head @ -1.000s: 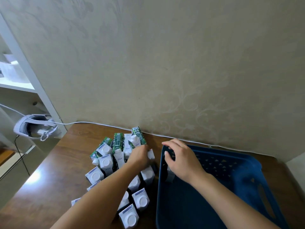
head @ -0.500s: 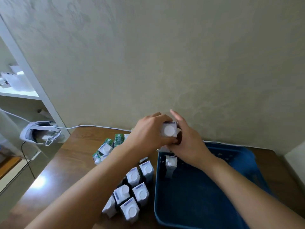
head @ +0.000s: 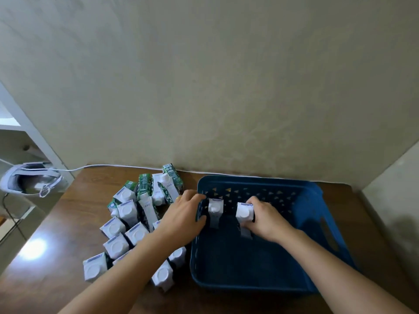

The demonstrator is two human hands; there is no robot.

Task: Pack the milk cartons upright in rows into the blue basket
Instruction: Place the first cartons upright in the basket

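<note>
The blue basket [head: 303,196] sits on the right of the brown table. One white milk carton [head: 215,211] stands upright inside, near the basket's far left corner. A second carton [head: 244,213] stands upright just to its right, with my right hand [head: 266,219] closed around it. My left hand [head: 182,219] rests on the basket's left rim, fingers curled over the edge, holding no carton. Several more white and green cartons [head: 127,223] crowd the table left of the basket, some upright and some lying on their sides.
A white cable [head: 118,166] runs along the wall at the table's back edge. A white headset [head: 29,182] lies on a lower shelf beyond the table's left edge. The wall stands close behind the basket.
My right hand took the carton from the left hand above the basket and lowered it inside, beside the first carton. My left hand dropped onto the basket's left rim.
</note>
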